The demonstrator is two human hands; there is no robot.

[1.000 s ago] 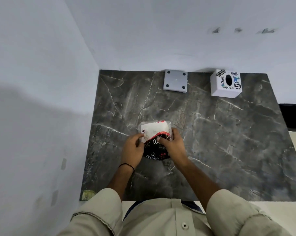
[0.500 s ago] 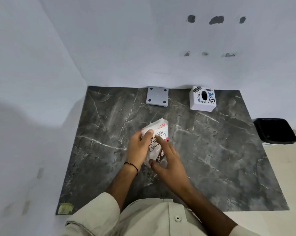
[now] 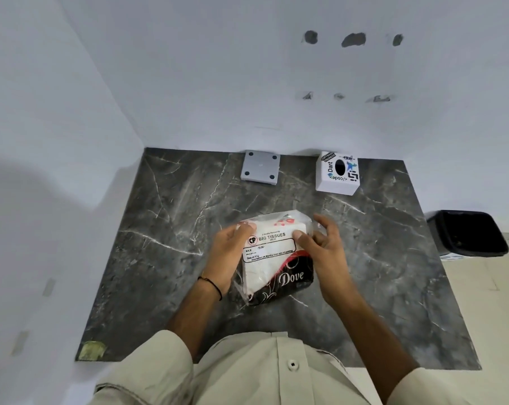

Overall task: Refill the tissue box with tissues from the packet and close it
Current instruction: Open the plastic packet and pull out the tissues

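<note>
The tissue packet (image 3: 272, 258), clear plastic with a white label and a black and red "Dove" print, is held above the dark marble table (image 3: 159, 258). My left hand (image 3: 229, 252) grips its left side. My right hand (image 3: 323, 247) rests on its right side, thumb on the label and fingers pinching the loose plastic at the far right end. The white tissue box (image 3: 336, 173), with stickers and an oval slot on top, stands at the back right against the wall. A flat grey square panel (image 3: 260, 168) with four dark corner dots lies at the back centre.
White walls close off the table at the back and the left. A black bin (image 3: 466, 232) stands on the floor past the table's right edge. A patch of yellowish tape (image 3: 91, 350) sits on the table's near left corner.
The packet has been turned so its label faces up. My right hand moved from the near side to the packet's right end. The camera tilted up, showing more wall.
</note>
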